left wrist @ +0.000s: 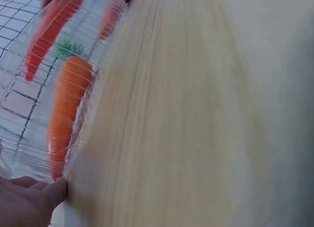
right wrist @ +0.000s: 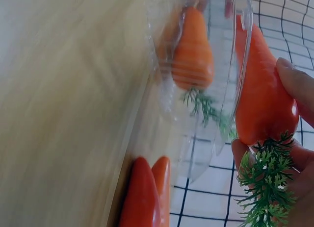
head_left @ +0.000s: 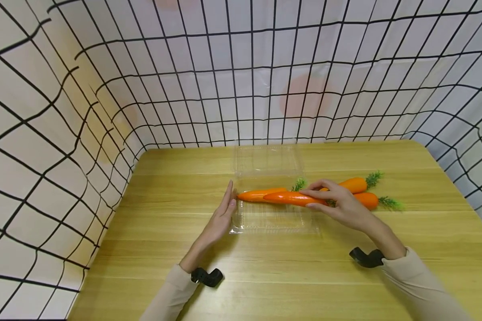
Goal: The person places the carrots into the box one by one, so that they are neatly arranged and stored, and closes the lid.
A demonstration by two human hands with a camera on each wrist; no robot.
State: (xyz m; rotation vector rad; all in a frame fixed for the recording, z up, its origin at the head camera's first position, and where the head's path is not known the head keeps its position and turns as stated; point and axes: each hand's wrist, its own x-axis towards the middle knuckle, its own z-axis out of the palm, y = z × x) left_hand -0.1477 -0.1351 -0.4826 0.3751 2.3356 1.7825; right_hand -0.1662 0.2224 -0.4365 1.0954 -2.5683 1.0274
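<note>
A clear plastic clamshell box (head_left: 275,223) lies with its lid (head_left: 269,158) folded back toward the grid wall. Inside it one orange carrot (head_left: 250,195) with a green leafy top (right wrist: 200,107) lies lengthwise, tip to the left. Above the box, my right hand (head_left: 341,203) grips a second carrot (right wrist: 267,94) near its thick end, thumb and fingers on either side. Its tip overlaps the first carrot in the head view. My left hand (head_left: 221,218) rests with straight fingers against the box's left end, close to the first carrot's tip.
Two more carrots, an upper one (head_left: 352,184) and a lower one (head_left: 368,200), lie on the wooden table (head_left: 176,249) right of the box, partly hidden by my right hand. A black-grid white cloth (head_left: 209,84) stands around the back and sides.
</note>
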